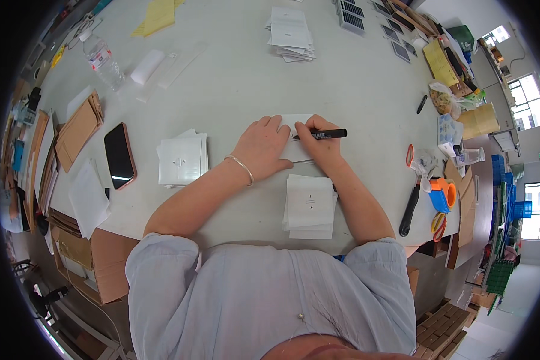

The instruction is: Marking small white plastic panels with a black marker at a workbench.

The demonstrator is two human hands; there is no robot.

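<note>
A white card [298, 118] lies on the table in front of me, partly covered by both hands. My left hand [262, 143] rests flat over its left side with the fingers stretched out. In my right hand [321, 143] a black marker pen [331, 134] is gripped, its tip down at the card. Left of my left forearm sits a stack of white cards [183, 161] with small dark marks on top. Another marked stack of white cards [309, 207] is close to my body, between my forearms. Farther off stands a third white pile [291, 35].
At the left are a phone [120, 156], a plastic bottle [102, 60] and folded cardboard [79, 131]. On the right lie a second black marker [422, 104], a black-handled tool [409, 210], an orange and blue tape dispenser [442, 195] and scissors [439, 227]. Small dark panels [400, 51] lie at the far right.
</note>
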